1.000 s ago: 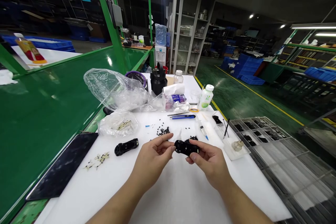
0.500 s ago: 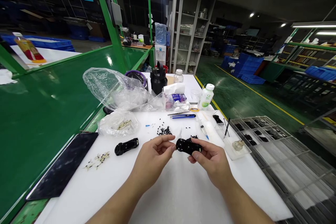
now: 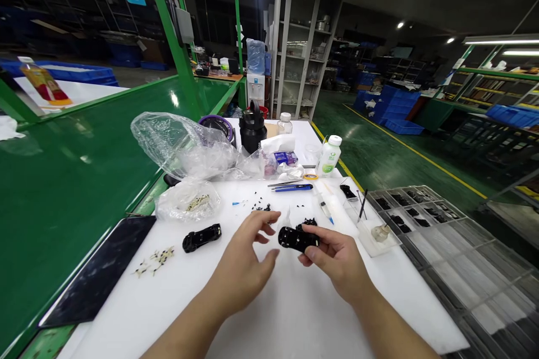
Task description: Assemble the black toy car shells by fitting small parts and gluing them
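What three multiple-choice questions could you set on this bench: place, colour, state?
1. Where lies the black model car?
A. In the grid tray
B. On the white board
C. On a shelf

2. What colour are the crates on the floor?
A. Blue
B. Red
C. Yellow

3. Which hand holds the black car part?
A. Left
B. Right
C. Both

1 B: it rests left of the hands.
2 A: plainly blue.
3 B: the right hand grips it; the left hand is open, apart.
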### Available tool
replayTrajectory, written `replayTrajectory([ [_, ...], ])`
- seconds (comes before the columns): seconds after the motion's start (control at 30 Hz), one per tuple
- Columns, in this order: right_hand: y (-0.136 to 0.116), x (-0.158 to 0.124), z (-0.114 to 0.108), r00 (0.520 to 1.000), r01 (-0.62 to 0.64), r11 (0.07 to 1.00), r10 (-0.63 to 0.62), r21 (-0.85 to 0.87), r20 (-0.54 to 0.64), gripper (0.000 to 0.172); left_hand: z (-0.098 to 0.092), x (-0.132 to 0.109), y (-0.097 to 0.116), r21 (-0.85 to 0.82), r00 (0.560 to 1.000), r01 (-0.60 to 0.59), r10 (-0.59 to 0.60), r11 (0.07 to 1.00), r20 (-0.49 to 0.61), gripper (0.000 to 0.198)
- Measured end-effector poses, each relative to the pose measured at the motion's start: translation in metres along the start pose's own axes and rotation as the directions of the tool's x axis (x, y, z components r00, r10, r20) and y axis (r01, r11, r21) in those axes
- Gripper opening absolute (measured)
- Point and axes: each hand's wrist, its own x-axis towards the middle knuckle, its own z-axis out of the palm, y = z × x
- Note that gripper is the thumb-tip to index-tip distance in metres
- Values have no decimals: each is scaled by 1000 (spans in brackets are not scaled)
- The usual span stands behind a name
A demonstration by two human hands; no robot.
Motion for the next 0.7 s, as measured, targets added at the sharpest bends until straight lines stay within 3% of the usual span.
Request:
replayTrajectory([
  [0.1,3,0,-3,995,-35,999,33,16,95,47,3,-4,-1,98,987,-133,123,986,103,62],
  [0.27,6,0,-5,985,-67,997,63,22,162,51,4,-2,0,137,984,-155,140,978,113,33],
  [0.6,3,0,-4,971,-75,997,79,-22,224,53,4,-3,6,183,972,-217,196,959,128,28],
  [0.7,4,-2,-5,972,-39,998,50,-54,229,44,5,-4,9,251,965,-257,232,933,124,26],
])
